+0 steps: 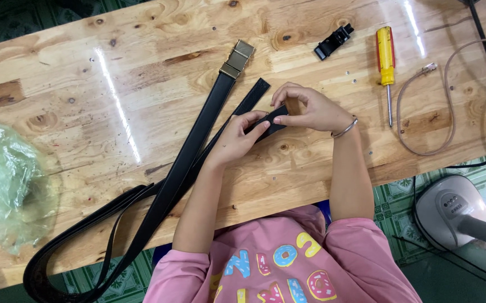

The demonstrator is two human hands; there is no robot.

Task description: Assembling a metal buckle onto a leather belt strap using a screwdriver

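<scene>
- Both hands meet at the loose end of a black leather belt, just right of the brass buckle.
- Left hand pinches the strap end; right hand closes its fingers on a small black piece there.
- A black clip and a yellow screwdriver lie untouched, right of the buckle.
- The buckled belt looks finished; this strap end carries no buckle yet.

Bright, sharp; glare streaks on tabletop

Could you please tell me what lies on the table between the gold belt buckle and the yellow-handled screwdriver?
In the head view, a small black clip lies between the gold buckle and the screwdriver, nearer the screwdriver; the rest is bare wooden table.
</scene>
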